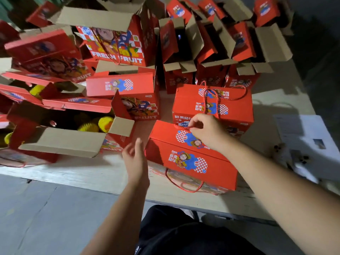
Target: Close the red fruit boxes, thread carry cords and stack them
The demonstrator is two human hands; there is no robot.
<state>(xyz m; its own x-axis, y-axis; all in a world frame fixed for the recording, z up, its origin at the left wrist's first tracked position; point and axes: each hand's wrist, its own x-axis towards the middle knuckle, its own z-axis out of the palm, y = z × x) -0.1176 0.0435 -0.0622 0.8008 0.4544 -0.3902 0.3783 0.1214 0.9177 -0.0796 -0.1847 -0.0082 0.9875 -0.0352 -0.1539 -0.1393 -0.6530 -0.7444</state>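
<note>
The step in hand looks like threading the far carry cord [184, 127] of the closed box [191, 159] that sits at the near edge of the table [77, 173]. The right hand [206, 132] reaches over the lid and pinches the cord between thumb and fingertips at the lid's far edge. The left hand [135, 159] hovers just beside the box's left end, fingers straight and relaxed, holding nothing — the frame is blurred there. To do it well, I would press that free hand on the lid or the left end so the box stays put, then draw the cord evenly rather than jerk it, since the cardboard slot could tear.

The box is red with a cartoon figure, blue splashes and checkered patches on its top. Its flaps are down and flush, and a red twisted loop [184, 186] hangs from the near side. Just behind it stands a second closed box [213, 105] with cords already lying over its top. Open boxes crowd the table's left and far edges — yellow-netted fruit [104, 123] shows in one.
</note>
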